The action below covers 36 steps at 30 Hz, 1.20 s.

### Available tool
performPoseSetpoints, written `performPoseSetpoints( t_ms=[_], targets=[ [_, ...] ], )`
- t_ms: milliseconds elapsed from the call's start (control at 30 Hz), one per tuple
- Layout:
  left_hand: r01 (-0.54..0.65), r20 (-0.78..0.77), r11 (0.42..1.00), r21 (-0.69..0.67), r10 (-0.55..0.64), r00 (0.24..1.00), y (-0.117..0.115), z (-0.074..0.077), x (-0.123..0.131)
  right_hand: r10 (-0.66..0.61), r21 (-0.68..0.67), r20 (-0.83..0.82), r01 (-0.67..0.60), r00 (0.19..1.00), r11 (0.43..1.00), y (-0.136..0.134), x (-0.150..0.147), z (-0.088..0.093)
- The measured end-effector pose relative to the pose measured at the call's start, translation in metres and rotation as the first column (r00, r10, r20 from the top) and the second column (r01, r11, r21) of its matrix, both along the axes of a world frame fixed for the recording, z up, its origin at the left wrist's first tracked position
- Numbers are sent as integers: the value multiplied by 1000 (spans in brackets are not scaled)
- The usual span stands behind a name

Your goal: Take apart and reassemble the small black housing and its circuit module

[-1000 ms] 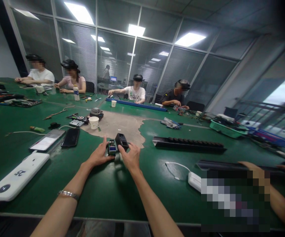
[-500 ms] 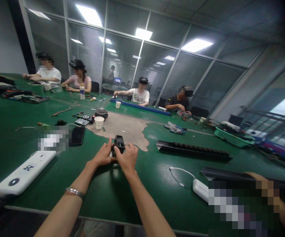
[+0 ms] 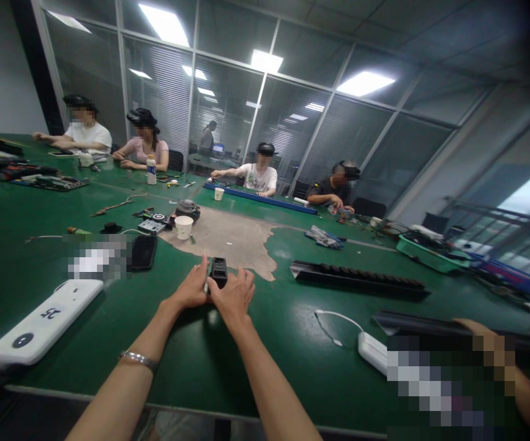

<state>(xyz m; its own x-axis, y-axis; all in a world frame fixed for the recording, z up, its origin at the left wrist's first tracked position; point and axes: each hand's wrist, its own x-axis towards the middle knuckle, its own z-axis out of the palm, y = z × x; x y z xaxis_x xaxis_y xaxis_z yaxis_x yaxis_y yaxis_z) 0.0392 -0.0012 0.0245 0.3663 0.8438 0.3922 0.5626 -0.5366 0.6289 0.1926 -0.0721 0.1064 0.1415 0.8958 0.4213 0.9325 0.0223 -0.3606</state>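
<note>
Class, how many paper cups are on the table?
2 clearly: a cup by the beige patch's left edge, another by the blue bar. A pale object near the green basket is too blurred to tell.

Black plastic case (image 3: 220, 272) mid-frame, against a dark green tabletop (image 3: 320, 367).
Lower left, a white oblong device (image 3: 42, 326) carries black digits (image 3: 50, 313) and a dark round spot (image 3: 23, 340); a silver bracelet (image 3: 137, 359) shows nearby. Upper centre has a blue bar (image 3: 265, 199); the centre, a ragged beige patch (image 3: 235, 236); the right side, a bright green basket (image 3: 430, 258).
</note>
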Motion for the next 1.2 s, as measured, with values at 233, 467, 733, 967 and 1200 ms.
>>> performPoseSetpoints(
  t_ms=[233, 467, 733, 967, 1200],
  targets=[
    [-15, -16, 1000, -6, 15, 1000, 4, -3, 1, 0, -107, 52, 6, 999, 994, -3, 1, -2],
    [-30, -77, 999, -21, 28, 997, 9, -10, 0, 10, -56, 25, -9, 1000, 998, 0, -3, -3],
    [-11, -100, 1000, -3, 10, 995, 10, -7, -1, 3, 2, -8, -3, 1000, 1000, 1, -3, -21],
    [-41, -110, 999, -14, 39, 993, 9, -10, -2, 11, 46, -83, -7, 996, 999, 1, -2, -8],
    [-46, -174, 999, -21, 41, 984, 5, -3, -3, -3, 166, -172, 32, 985, 986, 11, 40, 21]
  ],
)
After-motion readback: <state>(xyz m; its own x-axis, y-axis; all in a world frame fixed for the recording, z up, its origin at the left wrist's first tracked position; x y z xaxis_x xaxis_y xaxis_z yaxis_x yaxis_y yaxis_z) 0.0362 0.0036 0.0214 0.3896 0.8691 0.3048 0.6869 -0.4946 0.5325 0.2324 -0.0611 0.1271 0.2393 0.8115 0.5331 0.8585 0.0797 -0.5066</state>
